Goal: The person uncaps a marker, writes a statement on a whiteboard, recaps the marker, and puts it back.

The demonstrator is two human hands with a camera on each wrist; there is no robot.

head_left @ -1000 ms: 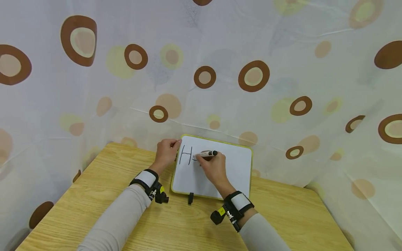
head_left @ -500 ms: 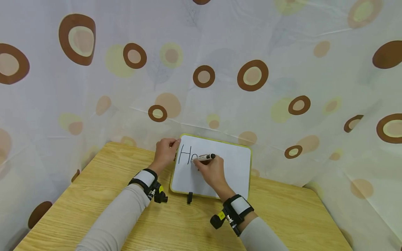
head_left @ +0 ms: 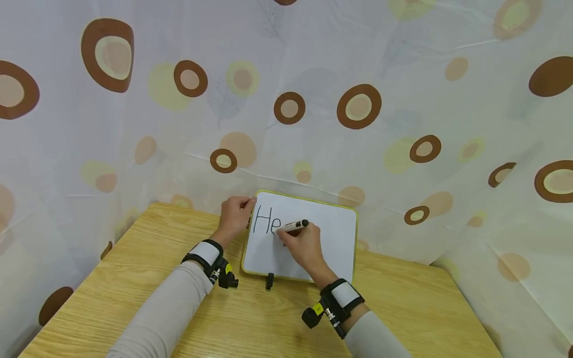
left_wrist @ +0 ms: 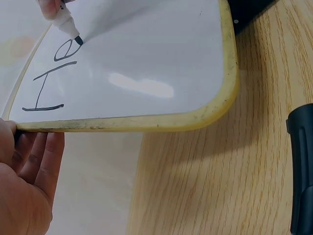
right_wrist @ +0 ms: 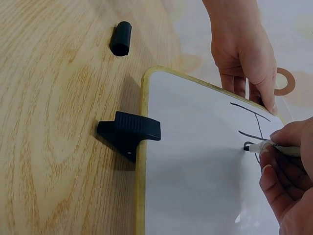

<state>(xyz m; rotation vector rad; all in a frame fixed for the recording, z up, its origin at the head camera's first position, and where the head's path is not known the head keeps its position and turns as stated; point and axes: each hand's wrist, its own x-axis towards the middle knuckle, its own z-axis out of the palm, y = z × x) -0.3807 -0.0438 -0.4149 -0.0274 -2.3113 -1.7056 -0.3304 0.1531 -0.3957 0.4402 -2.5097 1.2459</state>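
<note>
small white board with a yellow-green rim (head_left: 329, 233), standing up a bit on a black plastic foot (right_wrist: 129, 133), just below the middle of the head picture, on the light wooden table (head_left: 134, 278). black letters "he" (head_left: 265, 222) on the board's upper left part. right hand (head_left: 302, 243) curled tight around a white marker pen with a black end (head_left: 294, 225), black tip touching the board right at the "e". left hand (head_left: 235, 215) pinching the board's upper left corner, thumb in front, fingers behind. black pen cap (right_wrist: 120, 38) lying on the wood near the top of the right wrist picture, apart from the board. spotted white curtain with brown rings (head_left: 358, 107) behind it all.
</note>
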